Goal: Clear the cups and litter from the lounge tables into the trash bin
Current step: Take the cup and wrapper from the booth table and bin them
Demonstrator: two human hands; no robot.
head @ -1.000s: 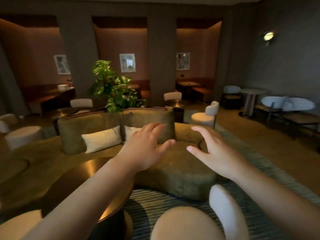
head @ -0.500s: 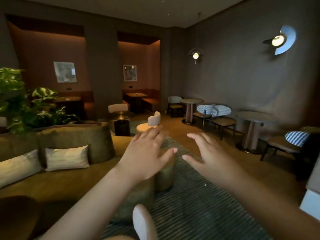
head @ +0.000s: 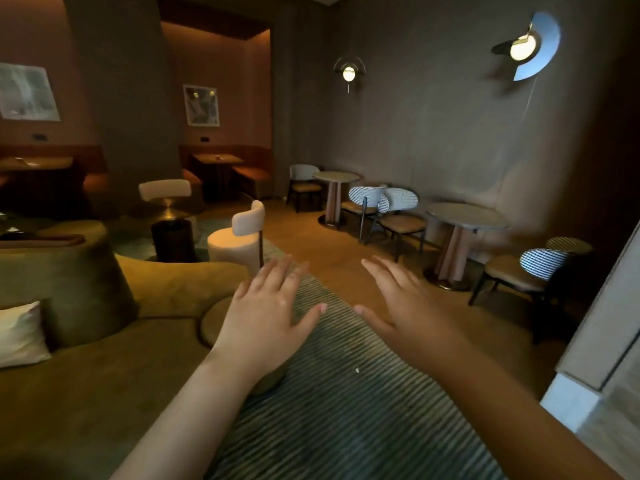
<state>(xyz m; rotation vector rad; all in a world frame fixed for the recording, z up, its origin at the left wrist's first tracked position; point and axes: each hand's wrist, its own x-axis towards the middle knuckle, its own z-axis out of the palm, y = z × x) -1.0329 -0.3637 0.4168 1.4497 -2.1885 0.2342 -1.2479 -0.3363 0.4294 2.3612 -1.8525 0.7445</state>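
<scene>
Cups are hard to find in the head view; the only candidate is a small pale object (head: 217,156) on the booth table (head: 225,161) far back in the alcove, too small to name with certainty; the nearer round table (head: 465,216) and the farther round table (head: 336,176) stand by the wall among striped-back chairs, seen at so flat an angle that I cannot tell what, if anything, lies on their tops; a pale speck (head: 357,369) lies on the striped rug (head: 346,438) just below and between the hands, possibly a scrap of litter, though that is a guess. The left hand (head: 266,317) and the right hand (head: 405,306) are both held out in front, palms down, fingers straight and spread; neither holds nor touches anything; they hang over the rug, with the olive sofa (head: 86,375) to the left. No trash bin can be made out anywhere in the frame.

As a judgement: with both hands empty and no bin in sight, no pickup is in hand at this moment; the person seems to be between tables, looking for what remains; how much has been cleared cannot be read from here; at the least, the far booth and the speck on the rug look worth checking.
</scene>
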